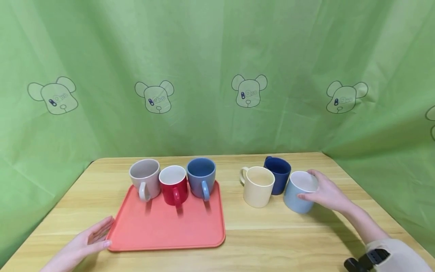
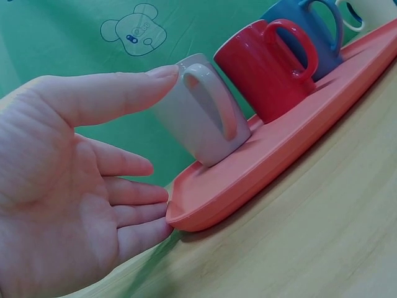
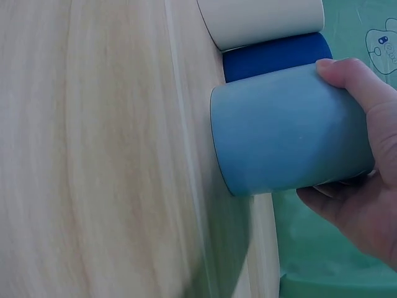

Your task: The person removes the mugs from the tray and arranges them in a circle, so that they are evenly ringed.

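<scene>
My right hand (image 1: 327, 192) grips a light blue mug (image 1: 297, 196), thumb on the near side and fingers around the back; its handle is hidden. Whether that mug's base touches the table I cannot tell. Beside it stand a dark blue mug (image 1: 280, 175) and a cream mug (image 1: 258, 187). A coral-red tray (image 1: 166, 234) bears a grey mug (image 1: 147, 179), a red mug (image 1: 174, 189) and a blue mug (image 1: 201, 177) in a row along its far side, handles toward me. With fingers extended, my left hand (image 1: 83, 241) is at the tray's near left corner, fingertips against its rim (image 2: 186, 220).
The wooden table (image 1: 265, 241) carries the tray on the left and the other mugs on the right. Behind and along both sides hangs a green curtain (image 1: 204, 124) printed with bear heads. A dark strap (image 1: 372, 258) sits on my right wrist.
</scene>
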A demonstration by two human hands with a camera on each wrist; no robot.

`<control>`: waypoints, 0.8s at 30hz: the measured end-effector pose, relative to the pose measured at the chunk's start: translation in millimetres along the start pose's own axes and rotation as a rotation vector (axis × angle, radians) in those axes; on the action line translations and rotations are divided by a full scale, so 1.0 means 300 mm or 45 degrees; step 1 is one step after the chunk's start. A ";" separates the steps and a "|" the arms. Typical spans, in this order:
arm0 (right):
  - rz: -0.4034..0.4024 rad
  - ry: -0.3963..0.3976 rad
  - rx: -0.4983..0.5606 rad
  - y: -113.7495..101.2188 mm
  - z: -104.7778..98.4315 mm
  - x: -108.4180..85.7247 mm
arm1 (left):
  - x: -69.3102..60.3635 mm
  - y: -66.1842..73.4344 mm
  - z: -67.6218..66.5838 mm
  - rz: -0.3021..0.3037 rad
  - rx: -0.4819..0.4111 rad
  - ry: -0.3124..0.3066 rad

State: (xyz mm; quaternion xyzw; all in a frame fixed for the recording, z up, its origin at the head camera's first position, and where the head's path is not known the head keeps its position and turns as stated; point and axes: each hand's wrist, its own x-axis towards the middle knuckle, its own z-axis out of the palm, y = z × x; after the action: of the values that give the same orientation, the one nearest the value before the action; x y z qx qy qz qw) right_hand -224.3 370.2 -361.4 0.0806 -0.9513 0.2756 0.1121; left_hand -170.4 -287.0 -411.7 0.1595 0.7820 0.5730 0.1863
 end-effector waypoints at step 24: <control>-0.069 -0.010 0.073 -0.063 -0.070 0.016 | -0.008 -0.006 0.002 0.026 -0.003 0.011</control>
State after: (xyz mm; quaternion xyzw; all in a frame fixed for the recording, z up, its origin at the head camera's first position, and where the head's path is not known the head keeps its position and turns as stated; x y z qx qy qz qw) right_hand -221.2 365.5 -333.4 0.1105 -0.9410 0.2992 0.1133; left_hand -168.2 -288.2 -413.4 0.1650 0.7804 0.5765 0.1772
